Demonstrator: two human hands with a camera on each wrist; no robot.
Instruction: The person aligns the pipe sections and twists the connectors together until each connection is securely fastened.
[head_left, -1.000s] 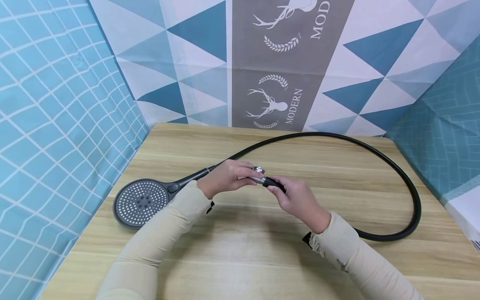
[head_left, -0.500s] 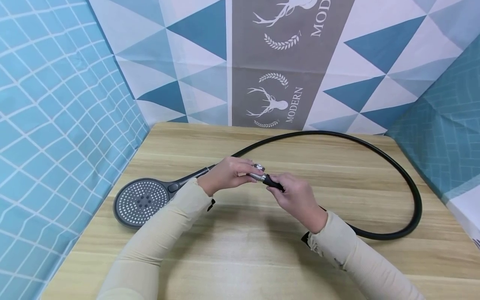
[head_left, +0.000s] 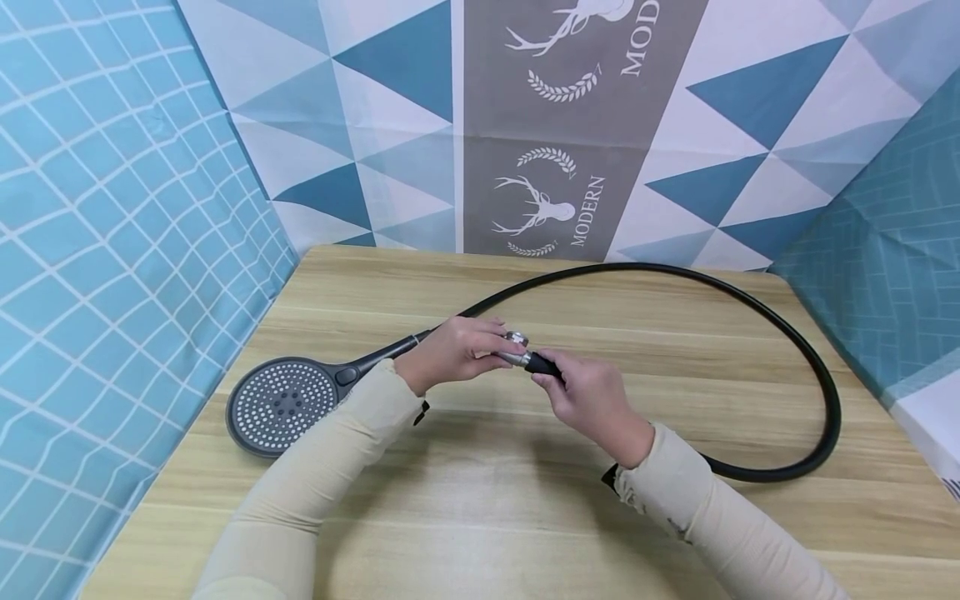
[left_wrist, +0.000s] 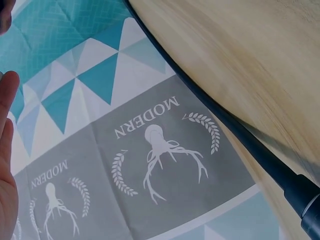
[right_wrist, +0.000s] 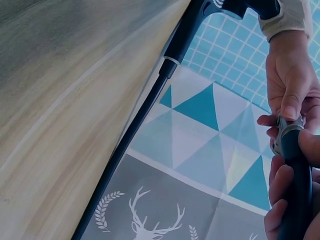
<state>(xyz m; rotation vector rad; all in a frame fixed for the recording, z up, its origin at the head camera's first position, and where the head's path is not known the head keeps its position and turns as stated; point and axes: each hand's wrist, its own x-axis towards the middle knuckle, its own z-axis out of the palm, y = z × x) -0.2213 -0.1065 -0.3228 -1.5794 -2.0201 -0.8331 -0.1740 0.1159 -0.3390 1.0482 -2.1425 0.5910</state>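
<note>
My left hand pinches a shiny metal fitting, its fingers and thumb at either side. Just to the right, my right hand grips the black end sleeve of the shower hose, which meets the fitting. The right wrist view shows this joint from close up, with the left thumb on the metal fitting and right fingers curled round the black sleeve. A dark grey shower head lies face up at the left, partly behind the left sleeve, its handle joined to the hose's other end.
The hose sweeps in a wide loop over the back and right of the wooden table. Patterned sheets stand round it: blue grid at left, triangles and deer print behind, teal at right.
My right hand has shifted very slightly left and turned a little on the hose sleeve. The left hand keeps its pinch on the fitting, and the shower head stays where it lies.
</note>
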